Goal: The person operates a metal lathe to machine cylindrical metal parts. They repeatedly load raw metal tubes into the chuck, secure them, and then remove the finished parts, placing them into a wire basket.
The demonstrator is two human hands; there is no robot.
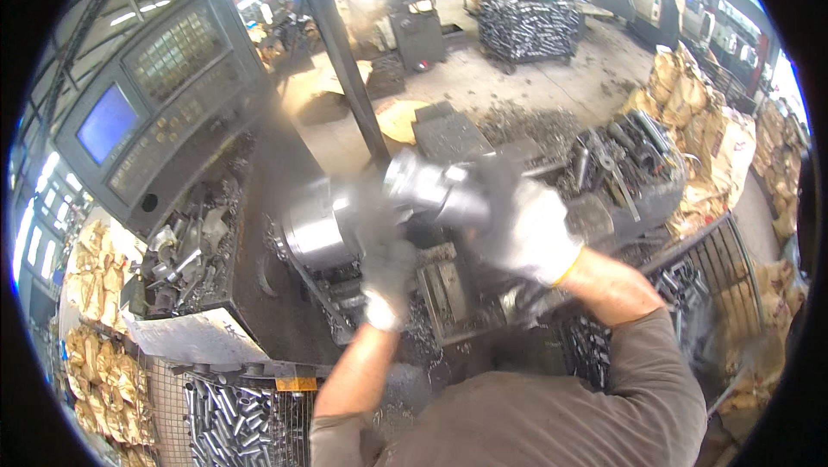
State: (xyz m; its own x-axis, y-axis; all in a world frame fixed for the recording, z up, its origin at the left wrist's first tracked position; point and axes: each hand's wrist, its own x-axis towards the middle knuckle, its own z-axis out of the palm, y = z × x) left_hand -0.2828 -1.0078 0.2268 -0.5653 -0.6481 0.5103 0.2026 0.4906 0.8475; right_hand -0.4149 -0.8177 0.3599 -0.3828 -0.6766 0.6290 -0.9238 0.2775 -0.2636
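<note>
A shiny steel cylinder [431, 187], blurred, lies tilted beside the lathe chuck [321, 234], apparently held.

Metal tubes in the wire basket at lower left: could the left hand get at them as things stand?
Probably yes. The left hand is at the lathe chuck, and the metal tubes lie uncovered in the open-topped wire basket below its forearm.

Grey-white knit work gloves, soiled dark at the fingers, are worn on the left hand [385, 273] and the right hand [526, 230]. A yellow cuff edge is seen on the right glove. Grey-brown sleeves are pushed up above bare forearms.
</note>
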